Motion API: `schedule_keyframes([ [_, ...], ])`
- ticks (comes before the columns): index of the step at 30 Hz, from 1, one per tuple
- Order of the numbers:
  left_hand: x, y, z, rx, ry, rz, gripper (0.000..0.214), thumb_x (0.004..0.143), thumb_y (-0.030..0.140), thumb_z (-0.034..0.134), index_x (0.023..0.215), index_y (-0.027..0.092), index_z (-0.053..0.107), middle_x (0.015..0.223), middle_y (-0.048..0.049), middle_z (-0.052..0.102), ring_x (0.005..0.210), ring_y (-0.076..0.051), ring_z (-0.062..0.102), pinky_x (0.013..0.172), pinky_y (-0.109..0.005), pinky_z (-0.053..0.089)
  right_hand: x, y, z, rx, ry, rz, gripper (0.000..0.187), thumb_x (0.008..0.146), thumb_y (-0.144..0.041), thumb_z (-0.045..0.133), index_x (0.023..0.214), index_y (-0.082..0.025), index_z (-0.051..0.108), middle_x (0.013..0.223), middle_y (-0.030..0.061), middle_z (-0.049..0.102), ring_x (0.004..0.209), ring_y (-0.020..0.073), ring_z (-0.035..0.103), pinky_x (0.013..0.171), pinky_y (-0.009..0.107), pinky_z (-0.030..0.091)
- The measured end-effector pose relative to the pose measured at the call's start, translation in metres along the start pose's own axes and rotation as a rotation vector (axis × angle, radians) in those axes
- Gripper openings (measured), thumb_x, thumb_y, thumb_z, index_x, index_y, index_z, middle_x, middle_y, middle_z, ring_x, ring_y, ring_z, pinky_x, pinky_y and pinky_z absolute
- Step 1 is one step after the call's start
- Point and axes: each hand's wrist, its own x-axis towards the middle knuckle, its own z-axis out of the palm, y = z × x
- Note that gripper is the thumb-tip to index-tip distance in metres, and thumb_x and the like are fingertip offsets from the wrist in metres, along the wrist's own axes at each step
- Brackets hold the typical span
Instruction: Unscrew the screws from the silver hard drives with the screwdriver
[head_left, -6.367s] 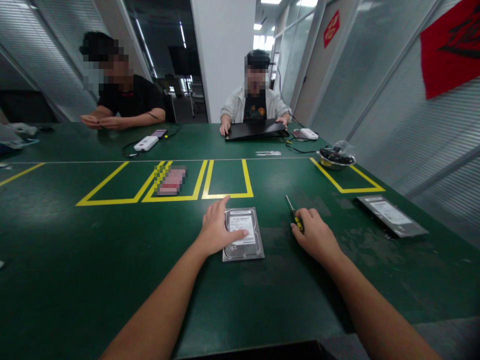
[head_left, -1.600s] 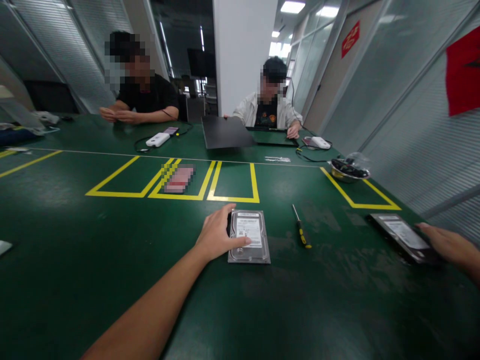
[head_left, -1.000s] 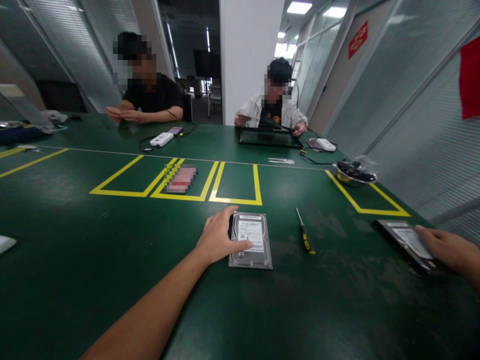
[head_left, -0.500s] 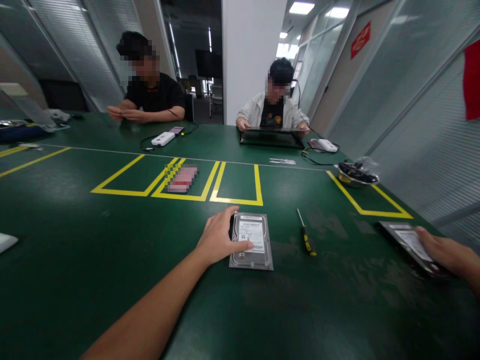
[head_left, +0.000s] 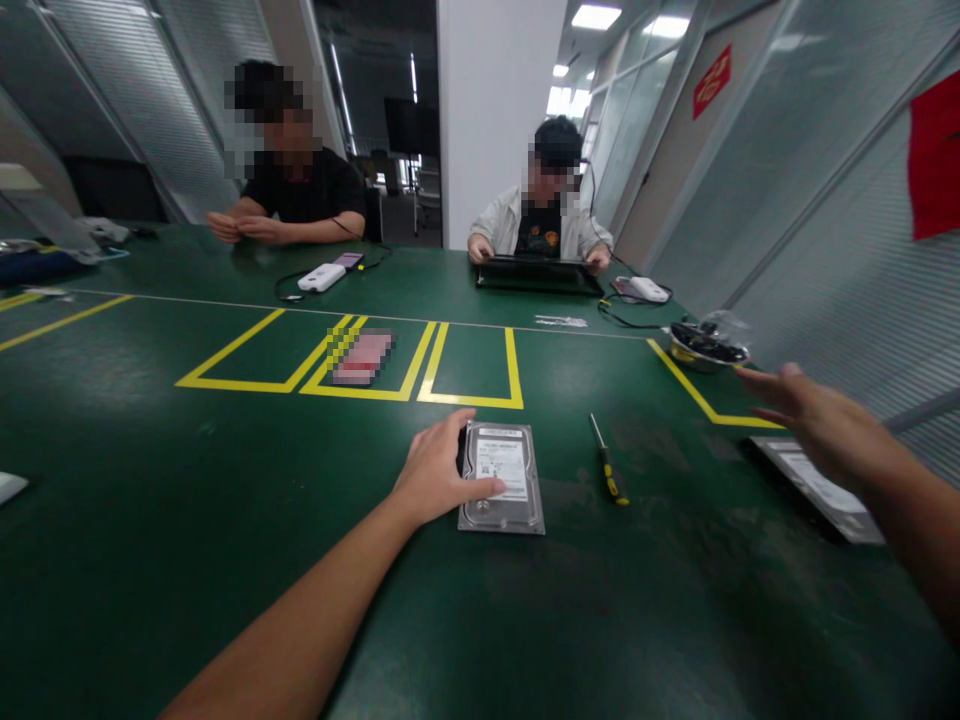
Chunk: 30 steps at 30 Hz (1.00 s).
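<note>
A silver hard drive (head_left: 504, 512) with a white label lies flat on the green table. My left hand (head_left: 442, 465) grips its left side, thumb across the label and fingers along the far left edge. At the right, my right hand (head_left: 832, 420) is raised above a second hard drive (head_left: 817, 485), holding nothing, with its fingers stretched out toward a metal bowl (head_left: 705, 352). My right hand and wrist partly cover that second drive. Between the two drives lies a screwdriver (head_left: 611, 470) with a yellow and black handle.
Yellow tape outlines (head_left: 472, 402) mark the green table (head_left: 225, 560). A pixelated pink phone-like item (head_left: 364, 358) lies inside one. Dark items and a clear plastic bag fill the bowl. Across the table, one person (head_left: 300, 190) sits at left; another (head_left: 540, 200) holds a dark flat panel (head_left: 540, 272).
My right hand has let go of the second hard drive and moved up and left, its fingers now stretched out. My left hand stays on the first drive. The view has shifted slightly.
</note>
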Motion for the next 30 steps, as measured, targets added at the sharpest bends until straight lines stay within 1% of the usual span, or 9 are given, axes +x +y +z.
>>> schedule_keyframes([
  [2, 0.0, 0.0, 0.0, -0.005, 0.0, 0.002, 0.099, 0.062, 0.069, 0.071, 0.142, 0.024, 0.033, 0.139, -0.0125, 0.052, 0.125, -0.036, 0.049, 0.105, -0.054, 0.033, -0.025, -0.056, 0.023, 0.416, -0.181, -0.031, 0.066, 0.096, -0.058, 0.022, 0.138, -0.017, 0.05, 0.148, 0.0144, 0.043, 0.134, 0.0236, 0.045, 0.102, 0.035, 0.043],
  [5, -0.001, -0.001, 0.0, -0.011, -0.006, 0.004, 0.1, 0.063, 0.069, 0.07, 0.143, 0.024, 0.031, 0.139, -0.0134, 0.051, 0.126, -0.036, 0.048, 0.105, -0.055, 0.032, -0.068, -0.119, 0.058, 0.681, -0.463, -0.008, 0.053, 0.094, -0.057, 0.036, 0.125, -0.023, 0.061, 0.146, 0.0094, 0.048, 0.136, 0.0264, 0.042, 0.107, 0.045, 0.038],
  [8, -0.001, -0.002, 0.001, -0.002, 0.004, 0.033, 0.1, 0.064, 0.067, 0.071, 0.144, 0.023, 0.029, 0.14, -0.0142, 0.049, 0.126, -0.037, 0.046, 0.105, -0.055, 0.033, -0.106, -0.156, 0.09, 0.816, -0.644, 0.088, 0.048, 0.093, -0.055, 0.043, 0.12, -0.021, 0.065, 0.142, 0.0112, 0.052, 0.133, 0.0277, 0.045, 0.106, 0.049, 0.036],
  [10, -0.002, -0.001, 0.001, 0.005, 0.038, 0.082, 0.096, 0.067, 0.065, 0.071, 0.143, 0.022, 0.031, 0.14, -0.0144, 0.047, 0.127, -0.036, 0.045, 0.103, -0.053, 0.035, -0.125, -0.17, 0.108, 0.93, -0.709, 0.162, 0.046, 0.092, -0.052, 0.045, 0.118, -0.019, 0.065, 0.141, 0.0123, 0.053, 0.131, 0.0277, 0.047, 0.105, 0.05, 0.036],
  [14, -0.001, 0.003, 0.0, -0.009, 0.18, 0.237, 0.063, 0.081, 0.052, 0.064, 0.132, 0.021, 0.044, 0.131, -0.0111, 0.053, 0.121, -0.03, 0.047, 0.099, -0.045, 0.038, -0.146, -0.189, 0.137, 1.156, -0.682, 0.314, 0.042, 0.093, -0.045, 0.046, 0.117, -0.017, 0.064, 0.138, 0.0127, 0.055, 0.129, 0.0258, 0.05, 0.106, 0.049, 0.034],
  [17, -0.001, 0.006, -0.001, -0.028, 0.302, 0.314, 0.026, 0.089, 0.039, 0.056, 0.107, 0.02, 0.054, 0.11, -0.0078, 0.059, 0.106, -0.025, 0.052, 0.092, -0.04, 0.041, -0.151, -0.198, 0.151, 1.279, -0.605, 0.384, 0.041, 0.094, -0.043, 0.043, 0.118, -0.017, 0.063, 0.138, 0.0113, 0.055, 0.129, 0.0236, 0.049, 0.108, 0.046, 0.033],
  [19, -0.001, 0.007, -0.002, -0.033, 0.351, 0.336, 0.014, 0.092, 0.033, 0.051, 0.095, 0.019, 0.054, 0.097, -0.0062, 0.059, 0.096, -0.023, 0.053, 0.086, -0.037, 0.042, -0.153, -0.202, 0.158, 1.333, -0.592, 0.399, 0.041, 0.095, -0.043, 0.042, 0.118, -0.017, 0.064, 0.138, 0.0111, 0.056, 0.129, 0.0228, 0.049, 0.108, 0.044, 0.033],
  [25, -0.002, 0.009, -0.001, -0.056, 0.332, 0.397, 0.009, 0.093, 0.024, 0.049, 0.088, 0.019, 0.053, 0.087, -0.0041, 0.059, 0.087, -0.02, 0.052, 0.08, -0.036, 0.042, -0.156, -0.195, 0.176, 1.465, -0.652, 0.316, 0.043, 0.095, -0.046, 0.042, 0.118, -0.018, 0.065, 0.137, 0.0112, 0.057, 0.129, 0.024, 0.049, 0.106, 0.044, 0.034],
  [30, -0.001, 0.012, -0.001, -0.074, 0.358, 0.422, 0.005, 0.091, 0.02, 0.053, 0.09, 0.018, 0.057, 0.086, -0.0037, 0.062, 0.087, -0.02, 0.054, 0.08, -0.036, 0.044, -0.153, -0.187, 0.18, 1.555, -0.681, 0.237, 0.042, 0.094, -0.047, 0.045, 0.119, -0.02, 0.066, 0.138, 0.0096, 0.056, 0.131, 0.0242, 0.046, 0.103, 0.042, 0.036],
])
